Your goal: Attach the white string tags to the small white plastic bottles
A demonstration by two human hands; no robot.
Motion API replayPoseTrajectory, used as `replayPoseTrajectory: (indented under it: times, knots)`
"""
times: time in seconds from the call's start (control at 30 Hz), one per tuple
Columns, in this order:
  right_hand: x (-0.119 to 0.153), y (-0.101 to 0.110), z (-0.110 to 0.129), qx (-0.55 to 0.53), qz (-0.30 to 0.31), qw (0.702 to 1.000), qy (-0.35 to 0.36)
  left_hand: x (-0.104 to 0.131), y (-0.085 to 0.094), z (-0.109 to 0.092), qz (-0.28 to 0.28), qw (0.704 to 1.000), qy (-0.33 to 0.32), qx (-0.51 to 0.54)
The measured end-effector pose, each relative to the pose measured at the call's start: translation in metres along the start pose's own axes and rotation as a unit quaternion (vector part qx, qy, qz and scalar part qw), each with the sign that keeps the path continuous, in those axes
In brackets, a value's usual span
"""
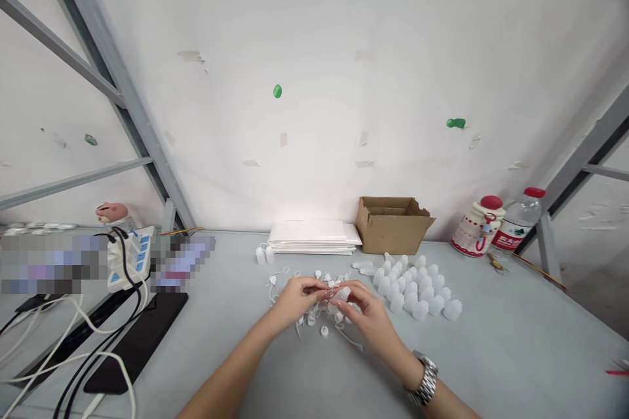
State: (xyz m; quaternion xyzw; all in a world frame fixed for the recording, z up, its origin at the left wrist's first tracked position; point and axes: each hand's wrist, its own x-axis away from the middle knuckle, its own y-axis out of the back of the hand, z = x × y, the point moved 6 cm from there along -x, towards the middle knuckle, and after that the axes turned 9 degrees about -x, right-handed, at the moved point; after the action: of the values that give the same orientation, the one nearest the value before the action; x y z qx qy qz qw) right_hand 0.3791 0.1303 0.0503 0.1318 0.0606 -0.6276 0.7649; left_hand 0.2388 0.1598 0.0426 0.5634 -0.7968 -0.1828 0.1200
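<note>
My right hand (368, 317), with a metal watch on its wrist, grips a small translucent white bottle (341, 296) that lies tilted between thumb and fingers. Closed in a pinch, my left hand (297, 298) meets the bottle's left end; what its fingertips hold is too small and covered to name. Beneath and around both hands lie several small white caps with cords, one cap (324, 332) standing apart at the front. To the right stands a cluster of similar translucent bottles (411, 288). A few more bottles (363, 267) lie on their sides behind my right hand.
A stack of white envelopes (314, 236) and an open cardboard box (393, 229) stand against the wall. Two white bottles (265, 255) are beside the stack. A power strip (130, 258), cables and a black phone (140, 340) occupy the left. Drink bottles (518, 219) stand at right.
</note>
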Motion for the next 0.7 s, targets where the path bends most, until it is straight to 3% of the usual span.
replayPoseTrajectory:
  times: [0.07, 0.23, 0.43, 0.6, 0.7]
  knots:
    - [-0.002, 0.005, -0.003, -0.03, -0.026, 0.999, -0.006, -0.001, 0.0, 0.002, -0.003, 1.0, 0.002, 0.021]
    - [-0.004, 0.02, -0.005, -0.072, -0.109, 0.991, -0.007, -0.007, 0.012, 0.014, -0.074, 0.995, 0.02, 0.067]
    - [-0.001, 0.03, -0.002, -0.074, -0.163, 0.984, -0.004, -0.009, 0.02, 0.02, -0.094, 0.995, 0.03, 0.014]
    - [-0.003, 0.028, -0.004, -0.096, -0.144, 0.985, -0.009, -0.004, 0.027, 0.013, -0.145, 0.973, -0.004, -0.179]
    - [-0.003, 0.02, -0.005, -0.094, -0.099, 0.991, -0.013, 0.0, 0.029, 0.003, -0.187, 0.961, -0.054, -0.197]
